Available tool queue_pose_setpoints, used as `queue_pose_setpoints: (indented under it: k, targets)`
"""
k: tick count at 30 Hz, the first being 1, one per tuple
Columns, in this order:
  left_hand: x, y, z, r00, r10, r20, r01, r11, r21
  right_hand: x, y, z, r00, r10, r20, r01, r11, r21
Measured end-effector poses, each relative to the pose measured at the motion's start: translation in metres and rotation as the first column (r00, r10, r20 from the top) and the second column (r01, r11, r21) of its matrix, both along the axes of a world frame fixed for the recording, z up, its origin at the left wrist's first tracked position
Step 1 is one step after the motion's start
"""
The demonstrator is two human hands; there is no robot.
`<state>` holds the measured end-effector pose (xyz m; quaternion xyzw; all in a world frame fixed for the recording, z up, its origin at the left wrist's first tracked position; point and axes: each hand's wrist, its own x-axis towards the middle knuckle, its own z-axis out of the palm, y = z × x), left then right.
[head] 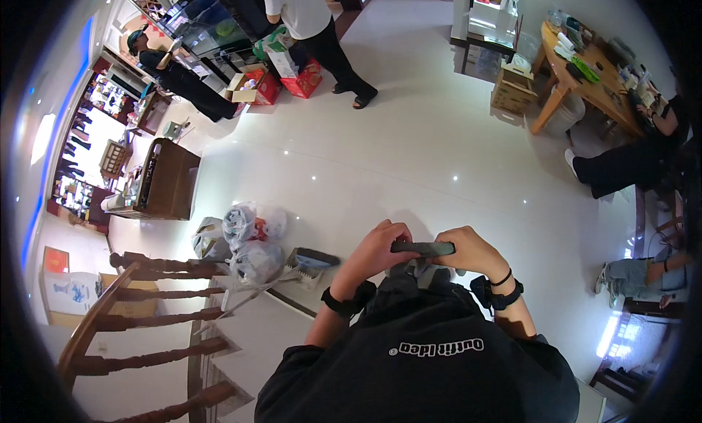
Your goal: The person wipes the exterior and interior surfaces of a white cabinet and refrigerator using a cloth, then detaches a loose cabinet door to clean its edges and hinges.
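Observation:
In front of my waist, my left hand (380,252) grips one end of a flat, grey-green, soft-looking piece (430,249), perhaps a folded cloth. My right hand (473,251) holds its other end. The piece lies level between the two hands, its edge towards me. Below it, my body and dark shirt (417,390) fill the lower middle of the view. I cannot tell exactly what the piece is.
Tied plastic bags (255,258) and a broom with a dustpan (312,261) lie left, beside a wooden stair railing (104,302). A dark wooden cabinet (175,176), red boxes (301,80) and a wooden table (592,94) stand farther off. Several other people are around the room.

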<state>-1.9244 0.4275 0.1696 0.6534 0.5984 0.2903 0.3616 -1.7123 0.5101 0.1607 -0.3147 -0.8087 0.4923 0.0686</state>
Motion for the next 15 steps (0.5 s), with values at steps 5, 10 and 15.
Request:
queue_pose_setpoints:
  k: [5, 10, 15]
  targets:
    - [0.006, 0.012, -0.006, 0.994, -0.101, 0.036, 0.093, 0.981, 0.169, 0.018, -0.007, 0.010, 0.992, -0.112, -0.053, 0.112, 0.994, 0.014]
    - [0.026, 0.032, 0.002, 0.961, -0.204, 0.188, 0.196, 0.979, 0.060, 0.038, -0.009, 0.010, 0.862, -0.267, -0.430, 0.359, 0.922, 0.148]
    - [0.056, 0.074, 0.010, 0.897, -0.401, 0.184, 0.405, 0.914, 0.019, 0.067, -0.020, 0.024, 0.797, -0.538, -0.276, 0.510, 0.843, -0.171]
